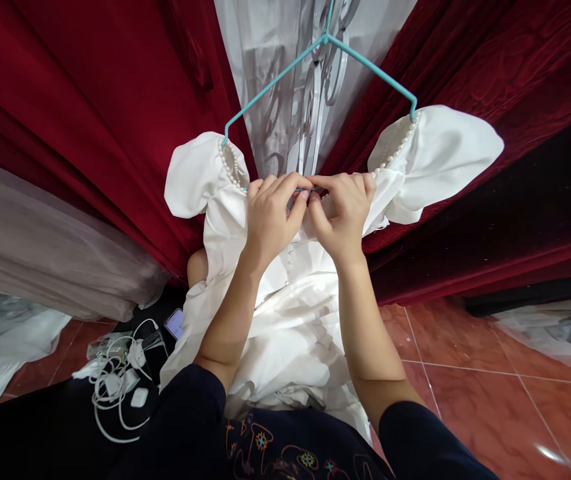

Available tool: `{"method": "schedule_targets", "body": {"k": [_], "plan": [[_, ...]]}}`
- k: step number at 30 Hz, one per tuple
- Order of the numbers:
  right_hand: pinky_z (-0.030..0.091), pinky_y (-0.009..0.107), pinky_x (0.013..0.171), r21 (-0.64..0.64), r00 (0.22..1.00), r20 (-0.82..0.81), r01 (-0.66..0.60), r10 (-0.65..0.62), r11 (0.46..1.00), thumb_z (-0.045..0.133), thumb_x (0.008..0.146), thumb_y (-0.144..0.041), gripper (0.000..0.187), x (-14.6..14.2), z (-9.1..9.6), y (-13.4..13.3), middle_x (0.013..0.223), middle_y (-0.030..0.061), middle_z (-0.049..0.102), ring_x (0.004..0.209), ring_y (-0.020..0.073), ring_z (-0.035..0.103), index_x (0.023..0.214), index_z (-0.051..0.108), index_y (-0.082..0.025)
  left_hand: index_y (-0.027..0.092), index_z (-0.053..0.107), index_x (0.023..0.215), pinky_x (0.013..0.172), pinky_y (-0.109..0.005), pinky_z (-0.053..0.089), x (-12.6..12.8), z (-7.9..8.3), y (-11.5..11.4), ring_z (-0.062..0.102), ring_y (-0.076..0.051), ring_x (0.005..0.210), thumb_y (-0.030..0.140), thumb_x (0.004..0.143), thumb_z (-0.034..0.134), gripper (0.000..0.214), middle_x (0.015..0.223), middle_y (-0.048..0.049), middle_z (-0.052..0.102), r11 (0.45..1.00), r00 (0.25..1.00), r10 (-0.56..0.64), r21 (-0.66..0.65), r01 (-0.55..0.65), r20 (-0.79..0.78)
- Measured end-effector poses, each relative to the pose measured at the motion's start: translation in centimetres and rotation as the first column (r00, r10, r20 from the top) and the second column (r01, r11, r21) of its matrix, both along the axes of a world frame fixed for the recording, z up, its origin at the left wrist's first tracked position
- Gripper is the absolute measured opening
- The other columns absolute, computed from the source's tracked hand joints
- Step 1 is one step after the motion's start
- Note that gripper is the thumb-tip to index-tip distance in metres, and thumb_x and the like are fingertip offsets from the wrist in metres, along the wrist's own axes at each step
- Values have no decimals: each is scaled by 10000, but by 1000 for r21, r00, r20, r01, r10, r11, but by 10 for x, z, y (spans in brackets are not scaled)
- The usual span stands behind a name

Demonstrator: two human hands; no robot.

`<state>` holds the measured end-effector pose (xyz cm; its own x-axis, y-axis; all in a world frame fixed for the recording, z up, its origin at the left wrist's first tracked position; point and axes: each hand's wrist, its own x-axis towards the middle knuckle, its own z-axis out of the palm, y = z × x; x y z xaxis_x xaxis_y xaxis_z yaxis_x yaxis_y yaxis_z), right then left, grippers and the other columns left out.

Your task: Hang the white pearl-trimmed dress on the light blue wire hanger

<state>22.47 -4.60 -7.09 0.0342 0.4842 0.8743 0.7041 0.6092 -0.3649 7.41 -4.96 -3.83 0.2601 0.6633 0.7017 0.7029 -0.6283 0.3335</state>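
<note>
A white dress (290,320) with puffed sleeves and pearl-beaded edges hangs from a turquoise hanger (275,81) in front of me. Its skirt spreads over my lap. At the top edge of the bodice, my left hand (276,210) and my right hand (342,210) meet at the middle. Both hands pinch the neckline fabric between thumb and fingers, the fingertips nearly touching. A short stretch of the hanger's lower bar shows near the fingers. Whatever small detail lies between the fingertips is hidden.
Dark red curtains (90,100) hang on both sides, with white metal scrollwork (314,100) between them. At left, a black surface (30,427) bears tangled white cables (112,390), a small white case (139,397) and a phone (174,323). Red floor tiles (475,400) lie at right.
</note>
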Motion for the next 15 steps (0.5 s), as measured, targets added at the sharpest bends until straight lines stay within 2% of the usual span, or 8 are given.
{"method": "schedule_targets", "body": {"k": [4, 8, 11, 13, 15], "plan": [[418, 439, 1014, 9, 1000, -26, -1, 1, 1000, 532, 1031, -290, 232, -3, 1, -1, 957, 16, 711, 904, 190, 600, 1123, 740, -249, 244, 674, 1061, 1019, -409, 412, -2, 2, -1, 682, -210, 954, 243, 1108, 547, 136, 1053, 8, 797, 1000, 1000, 1, 1, -1, 13], [417, 465, 1041, 23, 996, -71, -58, 59, 998, 544, 1027, -272, 234, -4, 7, -1, 975, 14, 737, 923, 201, 630, 1146, 746, -269, 251, 699, 1116, 1070, -428, 453, -8, 13, -6, 707, -221, 1020, 252, 1106, 547, 153, 1099, -10, 795, 996, 997, -70, -46, 71, 17], [420, 486, 1047, -5, 992, -103, -68, 67, 998, 544, 1011, -256, 239, -5, 12, -1, 980, 19, 742, 940, 213, 648, 1123, 754, -278, 266, 697, 1171, 1094, -418, 515, -14, 25, -15, 706, -222, 1161, 231, 1109, 524, 187, 1218, -36, 753, 995, 975, -96, 11, 96, 202], [421, 491, 1053, -20, 991, -112, -70, 68, 997, 542, 998, -243, 235, -7, 13, -1, 963, 17, 739, 942, 212, 657, 1084, 759, -277, 277, 708, 1148, 1120, -427, 525, -22, 33, -20, 678, -231, 1225, 186, 1087, 552, 190, 1244, -43, 717, 986, 933, -50, 165, -10, 356], [417, 495, 1071, -21, 991, -114, -69, 66, 997, 541, 989, -232, 234, -9, 13, -2, 955, 11, 737, 950, 210, 665, 1065, 758, -278, 279, 733, 1136, 1200, -474, 473, -34, 39, -20, 629, -261, 1291, 122, 1004, 666, 215, 1293, -53, 686, 934, 907, 36, 308, -179, 420]]}}
